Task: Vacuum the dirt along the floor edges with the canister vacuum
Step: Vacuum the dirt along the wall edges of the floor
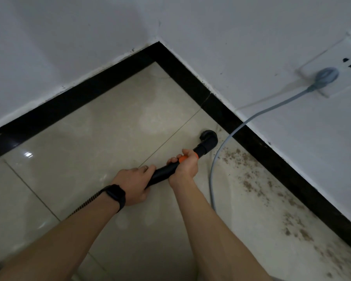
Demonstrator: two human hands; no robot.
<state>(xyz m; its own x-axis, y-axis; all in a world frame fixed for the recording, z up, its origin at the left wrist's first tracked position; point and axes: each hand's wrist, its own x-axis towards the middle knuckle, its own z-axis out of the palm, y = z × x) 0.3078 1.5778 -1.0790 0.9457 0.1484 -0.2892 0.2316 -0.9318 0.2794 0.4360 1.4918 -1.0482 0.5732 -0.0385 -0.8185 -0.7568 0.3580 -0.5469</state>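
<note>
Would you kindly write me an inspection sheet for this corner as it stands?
Surface: glossy beige tiled floor.
Job's things: black wand, its nozzle down near the right skirting; dirt speckled along that skirting, nearer the camera than the nozzle.
Clutter: nothing seen.
Hands: left hand grips the wand's rear; right hand grips it at the orange ring.
Cables: grey cable runs from the plug in the wall socket, over the skirting, onto the floor beside the nozzle; ribbed hose trails by the left wrist.
Surroundings: white walls meeting in a corner.
</note>
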